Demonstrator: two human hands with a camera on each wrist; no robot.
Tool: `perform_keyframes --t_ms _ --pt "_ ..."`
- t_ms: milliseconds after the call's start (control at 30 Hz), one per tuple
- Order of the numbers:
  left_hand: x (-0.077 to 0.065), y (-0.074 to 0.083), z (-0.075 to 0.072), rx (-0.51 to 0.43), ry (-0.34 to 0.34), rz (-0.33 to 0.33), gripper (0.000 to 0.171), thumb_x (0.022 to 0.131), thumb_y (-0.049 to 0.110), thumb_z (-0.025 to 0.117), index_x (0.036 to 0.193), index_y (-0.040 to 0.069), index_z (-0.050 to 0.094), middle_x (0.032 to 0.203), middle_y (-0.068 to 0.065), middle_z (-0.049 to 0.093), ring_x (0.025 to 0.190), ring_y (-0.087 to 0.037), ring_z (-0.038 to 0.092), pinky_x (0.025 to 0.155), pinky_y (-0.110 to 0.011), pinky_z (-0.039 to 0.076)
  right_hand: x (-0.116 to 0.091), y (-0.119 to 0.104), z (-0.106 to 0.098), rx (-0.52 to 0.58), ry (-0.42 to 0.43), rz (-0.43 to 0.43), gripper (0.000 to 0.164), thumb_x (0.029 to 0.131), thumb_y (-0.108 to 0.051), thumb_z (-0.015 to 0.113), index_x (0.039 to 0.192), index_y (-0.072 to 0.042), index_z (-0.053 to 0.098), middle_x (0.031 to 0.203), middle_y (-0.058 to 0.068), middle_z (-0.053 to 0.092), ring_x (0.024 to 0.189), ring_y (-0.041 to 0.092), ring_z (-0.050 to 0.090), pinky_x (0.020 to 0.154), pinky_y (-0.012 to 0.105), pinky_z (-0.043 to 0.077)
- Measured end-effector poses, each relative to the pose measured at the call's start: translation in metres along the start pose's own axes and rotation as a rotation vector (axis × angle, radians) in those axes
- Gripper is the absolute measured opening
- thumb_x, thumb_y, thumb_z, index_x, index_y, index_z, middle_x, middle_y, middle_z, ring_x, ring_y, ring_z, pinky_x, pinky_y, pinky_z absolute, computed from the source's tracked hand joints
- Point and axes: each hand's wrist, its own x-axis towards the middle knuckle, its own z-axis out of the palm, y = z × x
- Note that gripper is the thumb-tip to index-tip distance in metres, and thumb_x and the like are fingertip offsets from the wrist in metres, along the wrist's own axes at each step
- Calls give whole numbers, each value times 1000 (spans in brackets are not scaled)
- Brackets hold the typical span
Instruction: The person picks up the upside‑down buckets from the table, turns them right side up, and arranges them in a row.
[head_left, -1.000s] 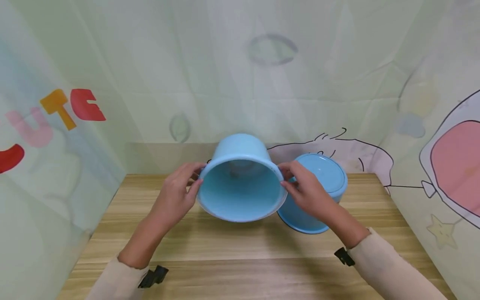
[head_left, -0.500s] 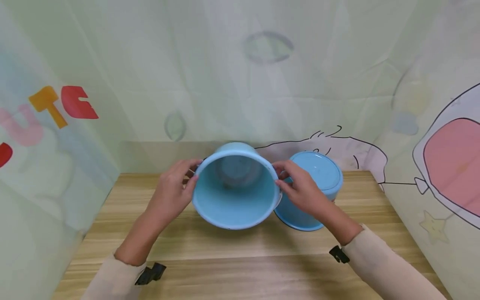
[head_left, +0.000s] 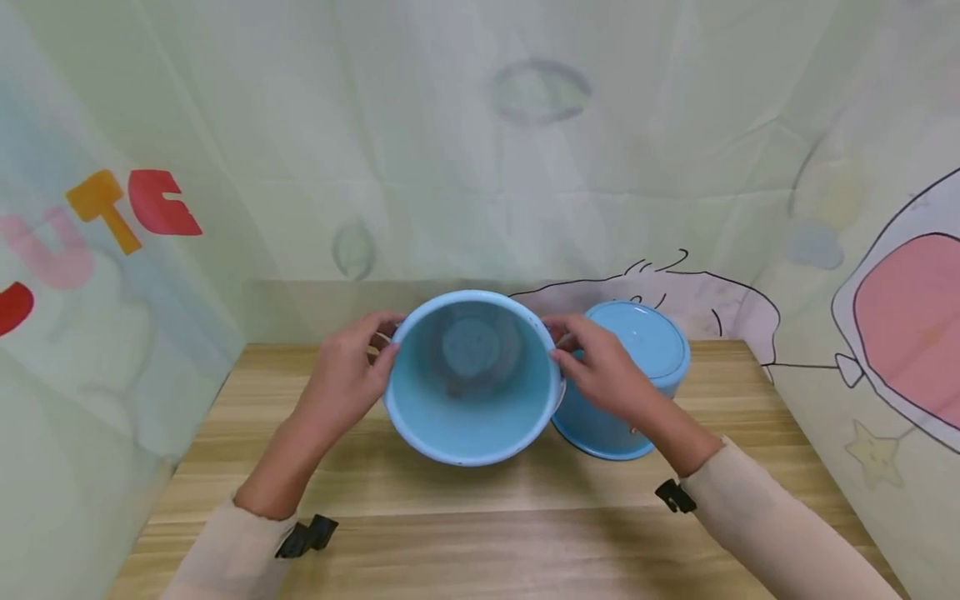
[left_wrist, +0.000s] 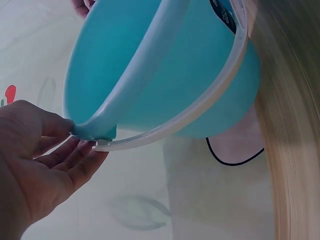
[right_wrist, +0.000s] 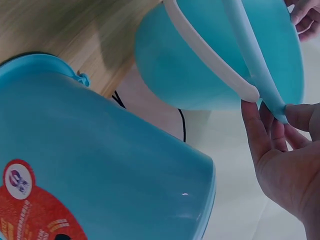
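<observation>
A light blue bucket point(head_left: 472, 429) is tilted in the head view, its mouth towards me and its inner bottom showing. My left hand point(head_left: 347, 367) pinches its rim on the left, thumb inside and fingers outside. On the opposite side my right hand point(head_left: 603, 367) pinches the rim the same way. A pale handle point(left_wrist: 200, 106) hangs along the bucket's outer wall in the left wrist view, its end by my fingertips. Close to my right hand, a second blue bucket point(head_left: 637, 343) stands upside down, base up. Its red sticker point(right_wrist: 37, 212) shows in the right wrist view.
Both buckets are over a wood-grain table point(head_left: 450, 550). A printed cloth point(head_left: 420, 150) hangs behind the table and along both sides, close to the buckets. The upturned bucket is right beside the held one.
The held bucket has tipped back, its mouth turning upward and towards me, so more of its inner bottom shows. Both hands keep their hold on the rim. The upturned bucket stays put.
</observation>
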Motion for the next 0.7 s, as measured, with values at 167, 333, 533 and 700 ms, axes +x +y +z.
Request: perform_keyframes --t_ms 167,333,533,700 --pt "2 1 0 -10 -19 -28 33 95 -4 68 128 -3 64 113 -19 71 92 -31 71 73 -47 64 5 -1 -4 -2 -16 22 47 101 -6 64 146 -11 54 123 10 66 105 25 71 79 40 64" --pt "5 -3 0 -2 -31 -30 31 95 -3 67 126 -3 65 112 -19 72 90 -31 72 72 -47 64 8 -1 -5 -9 -25 37 50 101 -6 64 149 -13 53 124 11 67 104 26 71 78 38 64" --pt "10 -8 1 -39 -42 -55 29 96 -2 65 126 -3 67 108 -20 73 92 -33 72 76 -49 63 15 -3 -6 4 -48 62 49 101 -6 62 149 -13 54 123 13 68 101 25 72 72 34 63" --pt "13 -12 0 -50 -53 -84 29 97 -1 64 125 -2 68 104 -20 74 90 -33 72 76 -50 62 21 -6 -7 53 -99 122 48 102 -7 62 149 -15 55 124 16 70 98 25 74 72 40 64"
